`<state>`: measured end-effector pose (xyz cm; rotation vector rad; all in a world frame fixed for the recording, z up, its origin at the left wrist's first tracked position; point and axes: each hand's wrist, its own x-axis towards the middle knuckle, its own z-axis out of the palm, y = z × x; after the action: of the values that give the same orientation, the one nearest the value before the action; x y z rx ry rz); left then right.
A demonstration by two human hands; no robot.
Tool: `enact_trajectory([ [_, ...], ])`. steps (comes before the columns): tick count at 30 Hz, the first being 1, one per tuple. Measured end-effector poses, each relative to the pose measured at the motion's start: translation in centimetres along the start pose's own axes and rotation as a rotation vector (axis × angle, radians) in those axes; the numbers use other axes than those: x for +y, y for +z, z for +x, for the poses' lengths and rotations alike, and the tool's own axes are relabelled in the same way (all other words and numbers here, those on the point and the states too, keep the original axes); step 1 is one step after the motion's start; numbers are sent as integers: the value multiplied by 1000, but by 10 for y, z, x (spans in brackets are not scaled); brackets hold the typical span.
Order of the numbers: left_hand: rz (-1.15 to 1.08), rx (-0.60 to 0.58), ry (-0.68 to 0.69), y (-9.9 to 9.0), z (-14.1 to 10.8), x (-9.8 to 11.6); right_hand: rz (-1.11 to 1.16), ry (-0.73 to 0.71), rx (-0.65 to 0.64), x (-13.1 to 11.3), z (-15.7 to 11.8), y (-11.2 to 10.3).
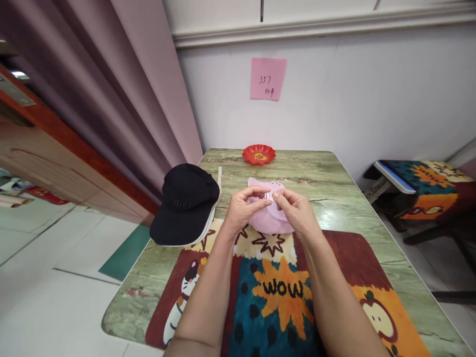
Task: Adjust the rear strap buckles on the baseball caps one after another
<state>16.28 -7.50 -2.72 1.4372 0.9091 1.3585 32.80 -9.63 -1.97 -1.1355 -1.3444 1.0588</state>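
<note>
Both forearms crossed the bright mat (pixel 282 297); fingers of the left hand (pixel 241 208) and right hand (pixel 295 210) pinched a small silver buckle (pixel 267 196) on the pink cap (pixel 269 218), mid-surface (pixel 334 183). Black cap (pixel 186 203) overhung the left edge; bare room lay rightward.

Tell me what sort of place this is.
Probably a room in a home, not a workshop: a green marble-patterned table with a cartoon "WOW" cloth mat, mauve curtains at the left, and a tiled floor. A pink handwritten note is stuck on the white wall.
</note>
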Motion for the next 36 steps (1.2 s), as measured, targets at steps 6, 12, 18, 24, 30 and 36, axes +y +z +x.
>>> enact_trajectory([
  [6, 25, -15, 6, -2, -1, 0, 42, -13, -6, 2, 2, -1],
  [12, 6, -20, -19, -2, 0, -1, 90, -6, -26, 1, 1, 0],
  [18, -13, -30, -51, -2, -1, 0, 50, -54, -61, 0, 1, -3],
  [24, 31, -30, -37, -2, -1, 0, 45, -62, -46, -1, 2, -2],
  [30, 67, -24, -26, -3, -1, 0, 102, -55, -9, 3, 2, 3],
  [36, 79, -44, -27, -4, -2, 0, 99, -35, 0, 5, 2, 3],
])
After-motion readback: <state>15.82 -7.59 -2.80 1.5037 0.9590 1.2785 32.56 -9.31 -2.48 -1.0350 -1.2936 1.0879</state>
